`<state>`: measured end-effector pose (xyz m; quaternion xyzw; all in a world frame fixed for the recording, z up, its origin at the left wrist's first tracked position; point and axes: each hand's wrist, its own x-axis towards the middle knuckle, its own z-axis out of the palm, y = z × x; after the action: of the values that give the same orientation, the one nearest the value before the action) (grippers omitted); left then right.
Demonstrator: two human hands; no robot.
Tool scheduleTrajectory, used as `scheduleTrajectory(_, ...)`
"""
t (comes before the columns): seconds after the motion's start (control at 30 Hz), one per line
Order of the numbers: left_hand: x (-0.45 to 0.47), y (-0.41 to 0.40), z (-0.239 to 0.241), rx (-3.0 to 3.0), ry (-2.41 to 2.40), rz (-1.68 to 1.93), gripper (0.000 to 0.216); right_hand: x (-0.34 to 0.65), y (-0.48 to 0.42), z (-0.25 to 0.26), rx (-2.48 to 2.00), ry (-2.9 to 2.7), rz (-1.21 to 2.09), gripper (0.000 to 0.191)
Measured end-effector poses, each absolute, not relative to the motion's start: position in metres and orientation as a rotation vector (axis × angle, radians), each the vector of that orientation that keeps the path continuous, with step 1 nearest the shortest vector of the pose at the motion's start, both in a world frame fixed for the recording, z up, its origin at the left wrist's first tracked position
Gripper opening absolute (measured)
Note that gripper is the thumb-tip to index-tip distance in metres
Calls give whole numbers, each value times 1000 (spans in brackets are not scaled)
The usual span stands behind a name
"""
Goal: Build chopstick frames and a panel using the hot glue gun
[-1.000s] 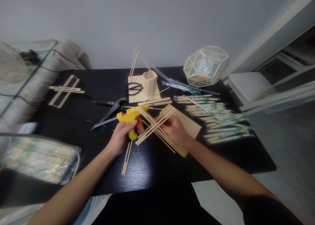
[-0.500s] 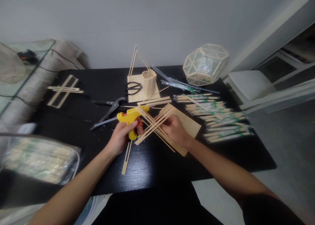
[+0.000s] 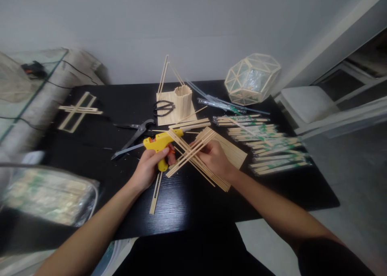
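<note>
My left hand (image 3: 149, 166) is wrapped round the handle of a yellow hot glue gun (image 3: 157, 143), fingers at its orange trigger. A pale glue stick (image 3: 130, 149) sticks out of the gun's back end. In my right hand (image 3: 215, 157) is a crossed frame of thin wooden sticks (image 3: 193, 151), raised over the table. The gun's front end lies by the frame's upper left end; whether they touch I cannot tell. Beneath my right hand is a flat wooden panel (image 3: 234, 149), partly covered. Several joined sticks (image 3: 155, 197) lie below the gun.
Pliers (image 3: 136, 131) lie left of the gun. Behind are black-handled scissors (image 3: 163, 108) on a wooden base with a stick-walled cup (image 3: 183, 102). Wrapped chopsticks (image 3: 266, 143) spread at right, near a faceted stick lantern (image 3: 253, 79). Another crossed frame (image 3: 79, 111) lies far left.
</note>
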<state>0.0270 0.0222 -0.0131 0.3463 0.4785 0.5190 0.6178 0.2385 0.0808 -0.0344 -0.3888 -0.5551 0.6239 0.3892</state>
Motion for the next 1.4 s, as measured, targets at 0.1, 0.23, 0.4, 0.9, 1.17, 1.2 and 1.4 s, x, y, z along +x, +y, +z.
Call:
scheduleTrajectory(0.1,27,22,-13,797,1102,1205,44,238,81,-34,-989,-1408,1579,18)
scheduleTrajectory(0.23,26,23,-15,812,1108,1202,43,239,81,-35,-989,-1414,1574,15)
scheduleTrajectory(0.4,26,23,-15,804,1115,1209,45,239,81,-35,-986,-1410,1585,13)
scheduleTrajectory(0.9,23,24,-15,802,1140,1245,45,240,84,-36,-1012,-1386,1617,22)
scheduleTrajectory(1.17,20,26,-16,744,1146,1387,46,240,86,-38,-1030,-1374,1668,30)
scheduleTrajectory(1.2,20,26,-17,739,1139,1412,45,239,87,-39,-1027,-1367,1670,31)
scheduleTrajectory(1.4,22,28,-19,731,1089,1487,44,238,87,-36,-1055,-1298,1726,30)
